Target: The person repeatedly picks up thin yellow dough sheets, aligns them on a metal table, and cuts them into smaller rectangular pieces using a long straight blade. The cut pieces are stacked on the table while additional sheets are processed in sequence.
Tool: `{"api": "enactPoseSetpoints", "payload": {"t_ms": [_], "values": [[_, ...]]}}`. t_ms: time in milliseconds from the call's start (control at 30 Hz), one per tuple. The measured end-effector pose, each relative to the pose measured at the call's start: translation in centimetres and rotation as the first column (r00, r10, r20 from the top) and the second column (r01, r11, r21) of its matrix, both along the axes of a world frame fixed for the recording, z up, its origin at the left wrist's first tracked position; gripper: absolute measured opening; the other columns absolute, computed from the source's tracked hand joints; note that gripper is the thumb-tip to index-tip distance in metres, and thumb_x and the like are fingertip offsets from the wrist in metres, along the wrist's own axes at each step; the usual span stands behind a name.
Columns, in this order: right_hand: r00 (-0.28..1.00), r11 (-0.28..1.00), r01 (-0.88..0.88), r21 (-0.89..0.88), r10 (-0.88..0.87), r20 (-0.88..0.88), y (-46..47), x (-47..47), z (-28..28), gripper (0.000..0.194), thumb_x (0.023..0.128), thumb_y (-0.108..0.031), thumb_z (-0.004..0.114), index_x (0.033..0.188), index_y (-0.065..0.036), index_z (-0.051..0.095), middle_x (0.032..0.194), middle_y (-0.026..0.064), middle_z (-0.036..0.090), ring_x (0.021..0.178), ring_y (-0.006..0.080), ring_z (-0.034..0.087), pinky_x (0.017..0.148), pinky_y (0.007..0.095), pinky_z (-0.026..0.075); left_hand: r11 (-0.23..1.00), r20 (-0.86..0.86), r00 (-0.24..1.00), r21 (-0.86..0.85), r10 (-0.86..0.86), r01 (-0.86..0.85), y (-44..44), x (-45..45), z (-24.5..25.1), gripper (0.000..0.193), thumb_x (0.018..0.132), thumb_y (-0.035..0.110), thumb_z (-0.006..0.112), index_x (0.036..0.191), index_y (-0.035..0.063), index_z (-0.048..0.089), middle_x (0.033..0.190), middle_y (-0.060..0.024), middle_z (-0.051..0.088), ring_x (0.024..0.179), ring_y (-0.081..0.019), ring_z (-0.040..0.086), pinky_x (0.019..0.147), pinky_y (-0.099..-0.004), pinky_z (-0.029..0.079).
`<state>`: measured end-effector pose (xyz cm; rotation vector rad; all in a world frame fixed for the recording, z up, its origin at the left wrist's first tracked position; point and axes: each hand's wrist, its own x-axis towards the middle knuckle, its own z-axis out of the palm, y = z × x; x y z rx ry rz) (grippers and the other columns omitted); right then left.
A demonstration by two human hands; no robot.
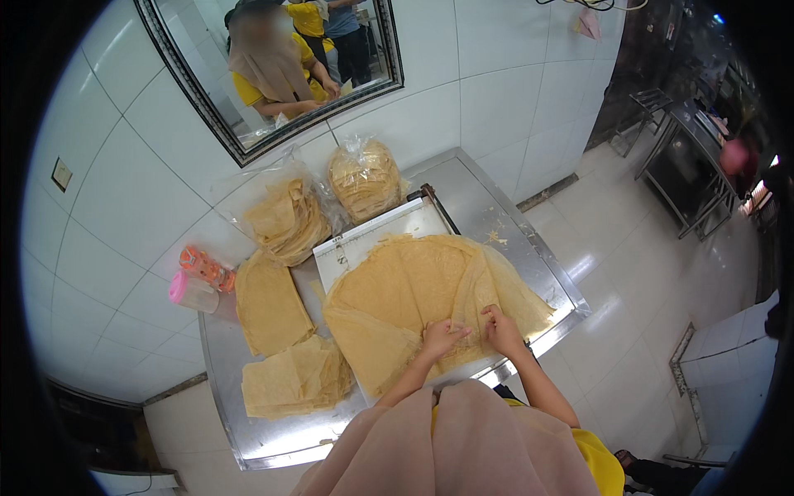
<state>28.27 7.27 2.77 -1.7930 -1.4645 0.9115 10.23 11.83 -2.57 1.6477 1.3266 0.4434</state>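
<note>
A large stack of thin, yellowish food sheets (403, 279), perhaps tofu skin, lies spread over a white guillotine paper cutter (347, 253). On its near part rest my left hand (443, 338) and, just to the right, my right hand (499, 330). The fingers of both are bent at a sheet's fold; whether they pinch it cannot be made out. The cutter's dark arm (441, 211) shows beyond the stack. To the left lie a folded pile of sheets (273, 304) and a nearer pile of cut pieces (298, 378).
Two clear plastic bags of sheets (288, 220), (365, 180) stand by the tiled wall. An orange bottle (208, 268) and a pink-lidded container (193, 292) are at the left edge of the metal table (527, 248). A framed mirror (397, 62) hangs above. Someone's foot (624, 459) shows at lower right.
</note>
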Motion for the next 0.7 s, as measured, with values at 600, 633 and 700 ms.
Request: {"api": "enactPoseSetpoints", "payload": {"t_ms": [600, 633, 700], "values": [[0.889, 0.959, 0.264, 0.098, -0.282, 0.362, -0.2, 4.9, 0.6, 0.015, 0.087, -0.020, 0.053, 0.092, -0.007, 0.057, 0.085, 0.0160, 0.063, 0.079, 0.0356, 0.061, 0.065, 0.0455, 0.048, 0.998, -0.105, 0.993, 0.040, 0.043, -0.039, -0.6, 0.8, 1.1, 0.014, 0.073, 0.031, 0.069, 0.081, 0.0201, 0.073, 0.083, -0.0019, 0.070, 0.081, -0.0198, 0.061, 0.082, -0.0353, 0.040], [0.871, 0.948, 0.307, 0.085, -0.316, 0.376, -0.2, 5.7, 0.2, 0.016, 0.087, -0.021, 0.053, 0.091, -0.007, 0.058, 0.086, 0.0156, 0.063, 0.079, 0.0352, 0.061, 0.065, 0.0453, 0.048, 0.998, -0.051, 0.997, 0.049, 0.050, -0.048, -0.7, 0.8, 1.2, 0.013, 0.073, 0.030, 0.068, 0.080, 0.0200, 0.073, 0.083, -0.0012, 0.070, 0.081, -0.0198, 0.060, 0.082, -0.0346, 0.040], [0.839, 0.922, 0.377, 0.087, -0.380, 0.390, -0.2, 7.3, -0.8, 0.017, 0.087, -0.022, 0.053, 0.089, -0.006, 0.059, 0.087, 0.0149, 0.064, 0.078, 0.0343, 0.061, 0.066, 0.0448, 0.048, 0.998, -0.013, 0.998, 0.022, 0.067, -0.067, -0.8, 0.8, 1.5, 0.011, 0.073, 0.028, 0.068, 0.080, 0.0200, 0.073, 0.083, 0.0002, 0.070, 0.081, -0.0197, 0.060, 0.082, -0.0330, 0.040]]}}
